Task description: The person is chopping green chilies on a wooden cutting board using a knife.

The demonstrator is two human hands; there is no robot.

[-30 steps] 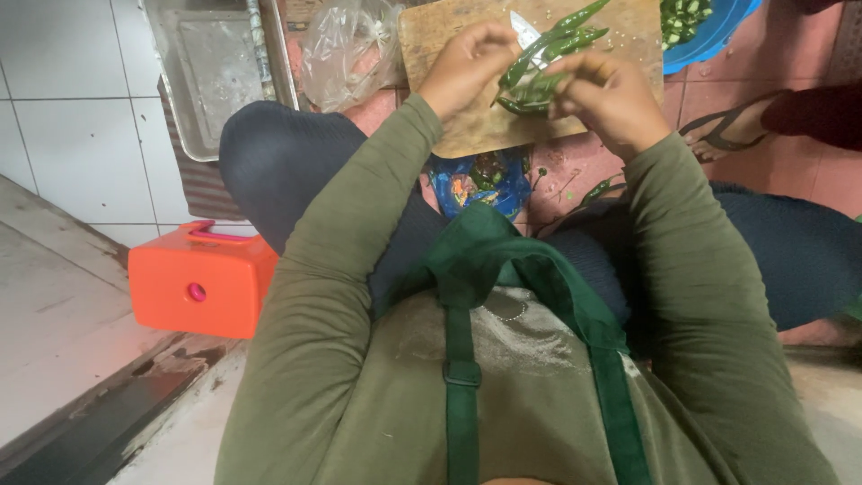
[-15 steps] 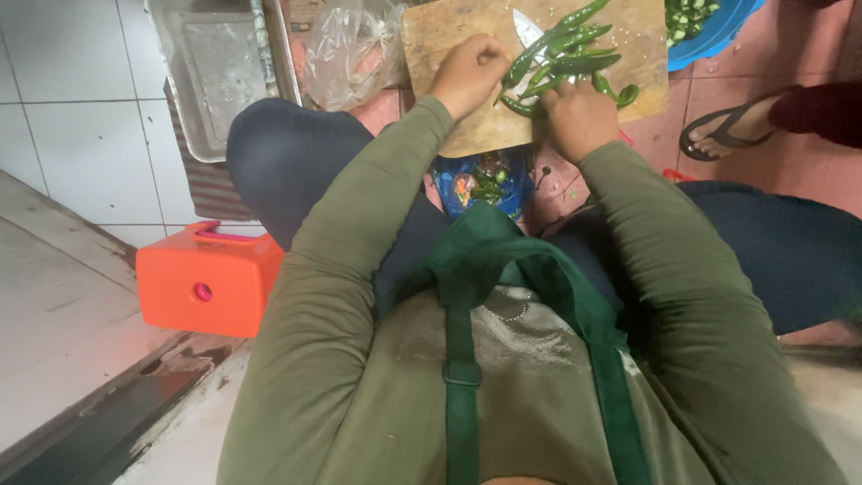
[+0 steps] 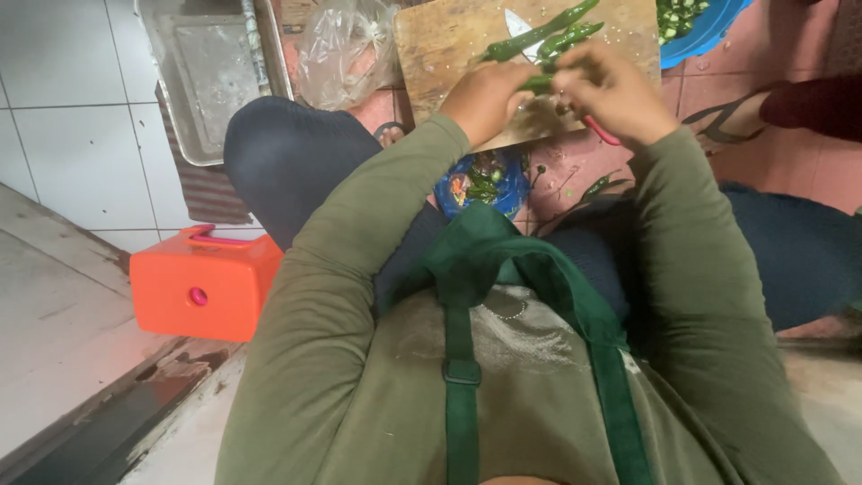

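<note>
**Green chillies bunched on the chopping board**

Head view: the left hand (image 3: 485, 97) is closed over the near ends of a bunch of long green chillies (image 3: 539, 38) that lie on a wooden chopping board (image 3: 440, 40) at the far side of the scene. The right hand (image 3: 611, 90) is curled round a red handle (image 3: 600, 131), with a pale knife blade (image 3: 517, 23) showing beyond the chillies. The chillies look light, slim and smooth-skinned, likely a little slippery and easy to bruise; a hold near the stem ends, bunched together, seems the safest. The board rests on a reddish tiled floor (image 3: 575, 166), speckled with seeds. To the far right a blue bowl (image 3: 709, 31) holds cut green pieces. A clear plastic bag (image 3: 346, 49) and a metal tray (image 3: 202, 76) lie far left, an orange stool (image 3: 202, 283) near left beside white wall tiles (image 3: 63, 135)
</note>
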